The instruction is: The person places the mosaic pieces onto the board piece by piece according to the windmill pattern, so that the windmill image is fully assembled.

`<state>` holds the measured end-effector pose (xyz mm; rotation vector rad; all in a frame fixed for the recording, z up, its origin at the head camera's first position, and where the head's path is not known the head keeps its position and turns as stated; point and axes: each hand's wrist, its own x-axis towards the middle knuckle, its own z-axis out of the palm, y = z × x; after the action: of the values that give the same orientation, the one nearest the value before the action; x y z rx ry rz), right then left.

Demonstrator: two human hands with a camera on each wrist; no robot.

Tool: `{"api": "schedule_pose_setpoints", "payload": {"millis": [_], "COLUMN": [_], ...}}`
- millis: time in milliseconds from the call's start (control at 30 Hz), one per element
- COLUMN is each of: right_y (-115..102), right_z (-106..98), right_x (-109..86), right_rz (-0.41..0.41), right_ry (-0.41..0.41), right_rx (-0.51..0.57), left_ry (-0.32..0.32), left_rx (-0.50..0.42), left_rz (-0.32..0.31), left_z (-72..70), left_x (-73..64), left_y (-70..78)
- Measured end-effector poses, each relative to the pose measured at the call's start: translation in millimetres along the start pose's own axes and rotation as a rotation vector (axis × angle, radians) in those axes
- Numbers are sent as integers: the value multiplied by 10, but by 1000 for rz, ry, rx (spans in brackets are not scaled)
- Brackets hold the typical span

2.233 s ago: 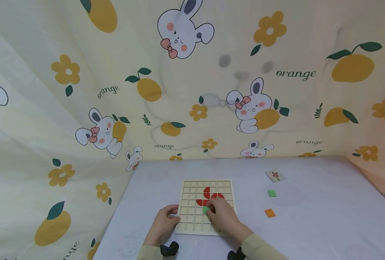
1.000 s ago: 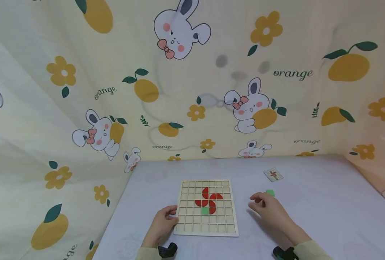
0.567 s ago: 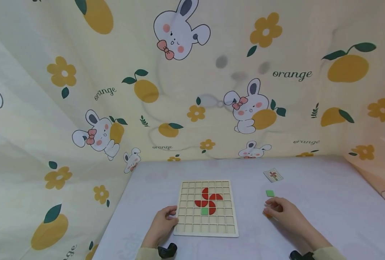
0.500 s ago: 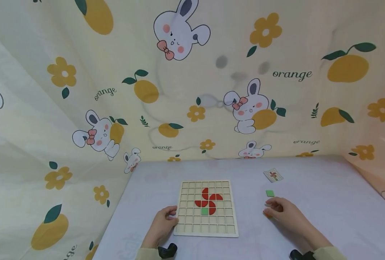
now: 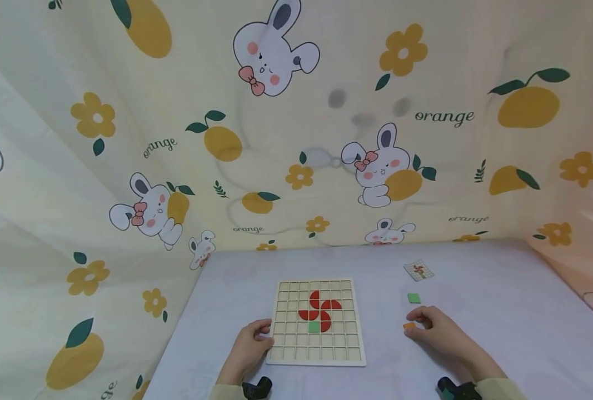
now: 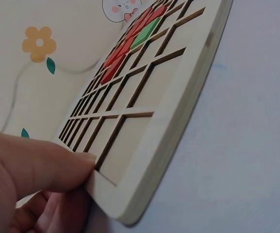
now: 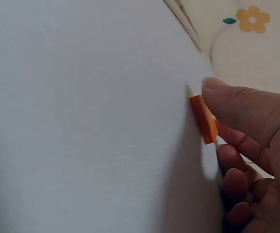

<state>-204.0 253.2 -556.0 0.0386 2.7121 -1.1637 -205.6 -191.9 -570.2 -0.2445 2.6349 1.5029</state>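
Note:
A pale wooden grid board (image 5: 286, 360) lies on the table, with red rounded pieces (image 5: 326, 322) in a pinwheel shape and one green square tile (image 5: 314, 327) below them. My left hand (image 5: 248, 347) grips the board's left edge; in the left wrist view the thumb (image 6: 57, 165) lies on the rim with the other fingers curled below. To the right of the board, my right hand (image 5: 441, 333) pinches an orange square tile (image 7: 204, 119) between thumb and fingers, close to the tabletop. Another green square tile (image 5: 414, 298) lies just beyond that hand.
A small card (image 5: 418, 270) printed with a grid and a red pattern lies at the back right of the table (image 5: 386, 378). A printed curtain (image 5: 276, 139) with rabbits and oranges hangs behind and along the sides. Black wrist devices (image 5: 257, 388) sit on both wrists.
My right hand has left the board, where the last red piece and green tile now show uncovered, and moved right to the orange tile, now pinched. The left hand stays at the board's edge.

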Motion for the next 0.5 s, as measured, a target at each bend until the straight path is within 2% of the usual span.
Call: {"api": "schedule_pose_setpoints", "payload": {"millis": [233, 500], "right_y": [-18, -9], "right_z": [-23, 4], "right_x": [-28, -8], "right_rz": [5, 12], "right_ry": [-19, 2], "right_rx": [17, 2], "left_ry": [-13, -19], "left_rx": [-12, -7], "left_rz": [6, 8], "left_z": [-13, -26], "left_x": [-21, -34], "left_y": [14, 29]}}
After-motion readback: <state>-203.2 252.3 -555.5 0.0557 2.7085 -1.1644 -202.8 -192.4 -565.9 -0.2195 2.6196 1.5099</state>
